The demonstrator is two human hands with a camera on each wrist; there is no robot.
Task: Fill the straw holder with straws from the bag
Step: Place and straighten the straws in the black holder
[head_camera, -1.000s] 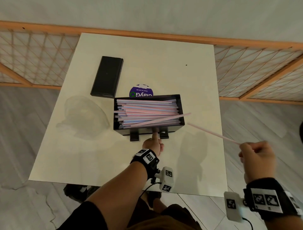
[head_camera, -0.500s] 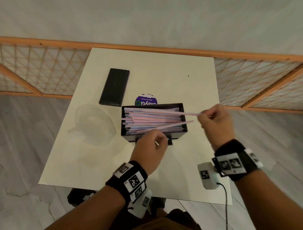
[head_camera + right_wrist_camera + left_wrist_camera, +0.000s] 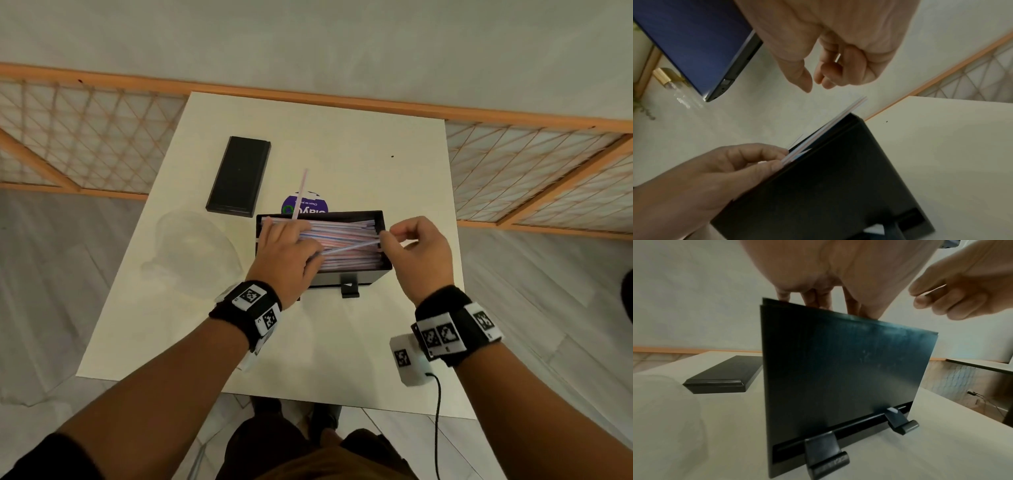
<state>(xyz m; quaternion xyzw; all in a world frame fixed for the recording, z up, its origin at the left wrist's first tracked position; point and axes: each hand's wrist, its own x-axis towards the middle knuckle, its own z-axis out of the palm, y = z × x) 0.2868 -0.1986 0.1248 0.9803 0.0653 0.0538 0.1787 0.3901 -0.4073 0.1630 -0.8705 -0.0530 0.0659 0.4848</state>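
The black straw holder point(image 3: 349, 275) stands mid-table, packed with pink, blue and white straws point(image 3: 342, 229). My left hand point(image 3: 284, 233) reaches into its left half and grips a pink straw point(image 3: 299, 192) that slants out past the far wall; the right wrist view shows that straw point(image 3: 838, 120) caught between the left hand's point(image 3: 774, 157) thumb and fingers. My right hand point(image 3: 385, 238) hovers at the holder's right end, fingers curled, pinching the tip of a pale straw point(image 3: 352, 246) lying diagonally across the pile. The clear bag point(image 3: 195, 250) lies crumpled to the left.
A black lid point(image 3: 239, 176) lies at the back left of the white table point(image 3: 342, 335). A purple round sticker point(image 3: 305, 207) shows behind the holder. Two clips point(image 3: 826, 456) jut from the holder's front. Wooden lattice screens point(image 3: 85, 137) flank the table.
My left hand rose from the holder's front onto the straws at the left. A pink straw now pokes past the far wall. My right hand dropped to the holder's right end.
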